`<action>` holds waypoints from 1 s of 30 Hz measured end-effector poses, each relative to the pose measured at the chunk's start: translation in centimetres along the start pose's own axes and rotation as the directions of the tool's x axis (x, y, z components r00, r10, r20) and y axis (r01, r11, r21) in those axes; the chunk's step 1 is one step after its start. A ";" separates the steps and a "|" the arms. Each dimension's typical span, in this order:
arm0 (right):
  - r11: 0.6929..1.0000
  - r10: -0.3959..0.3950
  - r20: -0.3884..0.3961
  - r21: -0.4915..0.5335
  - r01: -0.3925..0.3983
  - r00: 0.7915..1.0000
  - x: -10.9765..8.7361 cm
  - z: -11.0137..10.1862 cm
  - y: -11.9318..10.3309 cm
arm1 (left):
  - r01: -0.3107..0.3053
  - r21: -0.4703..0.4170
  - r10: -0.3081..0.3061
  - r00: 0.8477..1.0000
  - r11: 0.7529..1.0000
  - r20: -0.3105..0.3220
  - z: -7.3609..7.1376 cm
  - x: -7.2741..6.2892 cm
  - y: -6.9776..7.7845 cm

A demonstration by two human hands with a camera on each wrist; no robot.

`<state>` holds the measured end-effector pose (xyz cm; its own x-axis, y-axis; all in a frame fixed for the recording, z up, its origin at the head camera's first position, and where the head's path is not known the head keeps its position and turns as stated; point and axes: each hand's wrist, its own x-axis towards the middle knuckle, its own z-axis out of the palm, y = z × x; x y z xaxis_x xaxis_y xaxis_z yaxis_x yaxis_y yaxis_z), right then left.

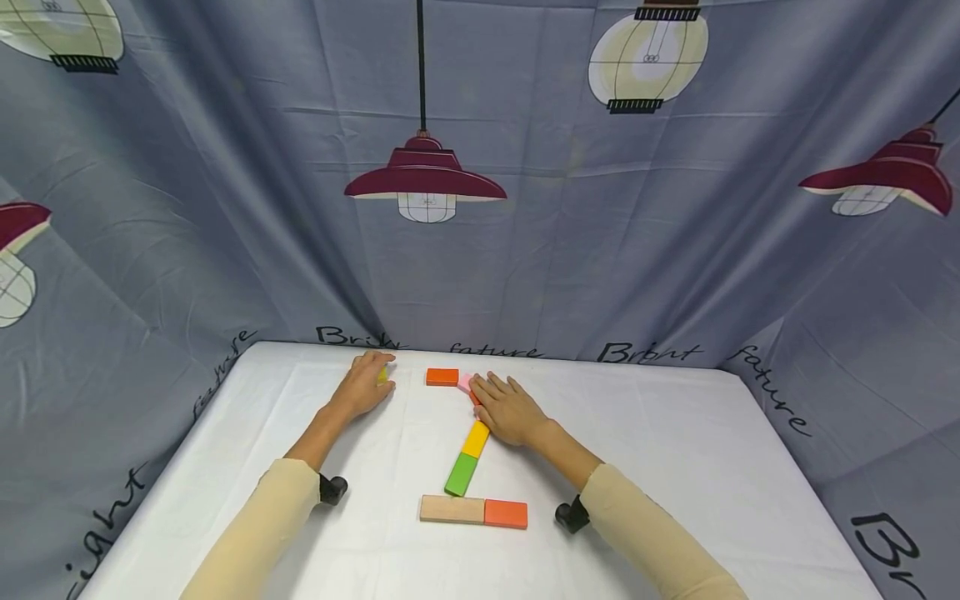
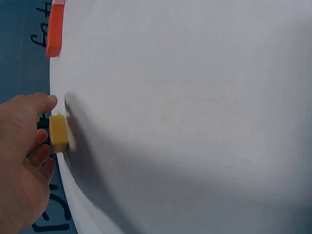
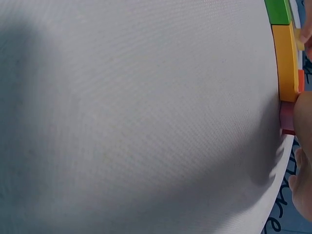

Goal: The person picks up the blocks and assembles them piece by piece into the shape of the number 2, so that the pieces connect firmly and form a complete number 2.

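Note:
At the far left of the table, my left hand (image 1: 365,384) is around a yellow block (image 2: 59,134). Its thumb is apart from the block in the left wrist view, and the other fingers are partly hidden. My right hand (image 1: 512,410) lies over the upper part of a row of blocks, fingers extended. Beside its fingers, a pink block (image 1: 465,382) and a red-orange piece (image 1: 474,398) show only in part. Below that hand, a yellow-orange block (image 1: 476,439) meets a green block (image 1: 461,474). An orange block (image 1: 442,377) forms the row's upper left end.
Nearest me, a plain wooden block (image 1: 452,509) and an orange-red block (image 1: 506,514) lie end to end under the green one. White cloth covers the table (image 1: 660,467). A grey curtain (image 1: 555,250) printed with lamps hangs behind the far edge.

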<state>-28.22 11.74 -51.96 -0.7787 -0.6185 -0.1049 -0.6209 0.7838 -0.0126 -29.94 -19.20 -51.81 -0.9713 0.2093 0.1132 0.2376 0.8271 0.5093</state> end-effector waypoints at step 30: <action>1.000 0.003 -0.006 0.006 -0.003 1.000 0.1 0.4 0.2 | 0.012 -0.071 -0.014 0.999 0.997 -0.030 0.5 0.1 0.3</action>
<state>-28.41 11.83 -52.33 -0.7809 -0.6168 -0.0989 -0.6183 0.7857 -0.0187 -29.99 -18.69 -52.06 -0.9745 0.1817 0.1313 0.2242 0.7904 0.5701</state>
